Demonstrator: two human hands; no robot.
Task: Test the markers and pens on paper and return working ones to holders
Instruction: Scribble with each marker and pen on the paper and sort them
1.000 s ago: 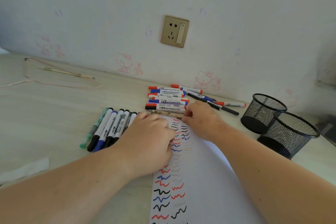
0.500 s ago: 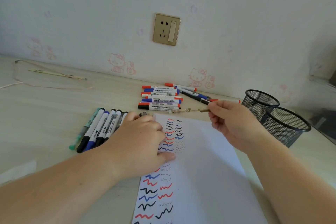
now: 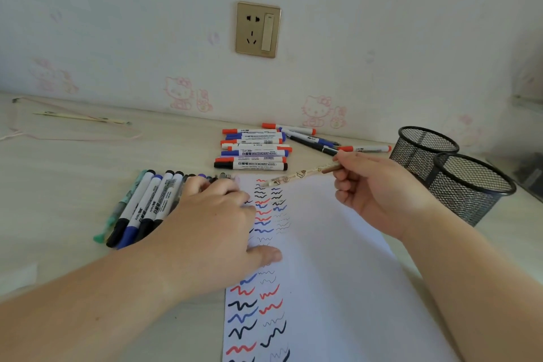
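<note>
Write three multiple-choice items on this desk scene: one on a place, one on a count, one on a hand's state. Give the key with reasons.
1. Where do the mesh holders stand?
A. right of the paper
B. left of the paper
C. on the paper

2. How many mesh holders are there?
A. one
B. two
C. four

3. What is the right hand doing?
A. lying flat on the desk
B. pinching a patterned pen
C. gripping a holder

Key: 1 A, they stand at the desk's right edge, beyond the paper. 2 B, two black mesh cups stand side by side. 3 B, its fingers pinch the patterned pen above the paper, while the left hand rests on the sheet.
</note>
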